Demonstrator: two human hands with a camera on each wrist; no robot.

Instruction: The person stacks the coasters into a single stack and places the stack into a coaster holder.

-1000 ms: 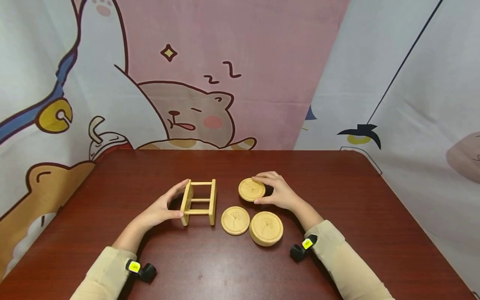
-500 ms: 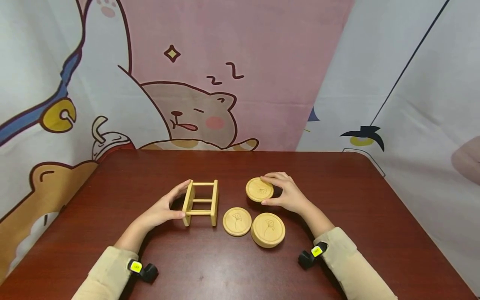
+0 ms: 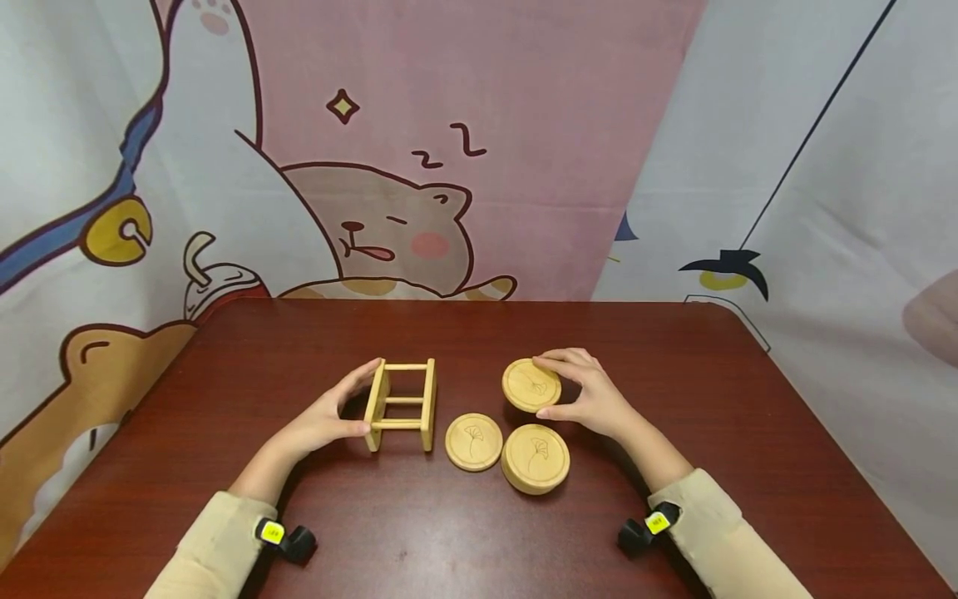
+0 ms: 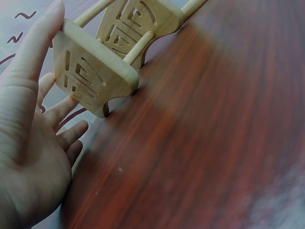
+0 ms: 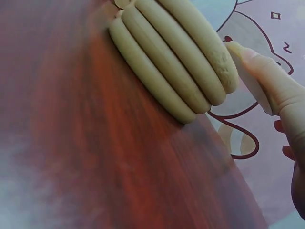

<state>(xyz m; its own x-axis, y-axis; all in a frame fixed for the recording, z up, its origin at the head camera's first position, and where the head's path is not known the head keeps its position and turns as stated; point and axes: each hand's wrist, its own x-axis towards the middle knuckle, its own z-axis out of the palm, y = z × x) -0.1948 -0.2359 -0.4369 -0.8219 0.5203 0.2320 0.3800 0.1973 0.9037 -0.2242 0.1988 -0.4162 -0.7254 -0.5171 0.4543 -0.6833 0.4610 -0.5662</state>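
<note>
My left hand (image 3: 322, 423) holds a small wooden coaster rack (image 3: 404, 424) by its left side panel, thumb at the near end and fingers at the far end. In the left wrist view the rack's cut-out side panels (image 4: 90, 71) show, joined by round rods. My right hand (image 3: 587, 395) pinches a round wooden coaster (image 3: 530, 385) by its edge, just beyond a stack of coasters (image 3: 535, 459). A leaf is engraved on the coaster's face. The right wrist view shows the stack (image 5: 162, 57) of several thick discs and the held coaster (image 5: 255, 83) tilted beside it.
A single coaster (image 3: 474, 443) lies flat between the rack and the stack. The dark red-brown table (image 3: 419, 532) reaches back to a cartoon-printed cloth (image 3: 554, 150). Black wrist cameras (image 3: 299, 545) jut out from both cuffs.
My right hand has moved to the right and slightly nearer with its coaster, toward the far side of the stack. The left hand and the rack stay in place.
</note>
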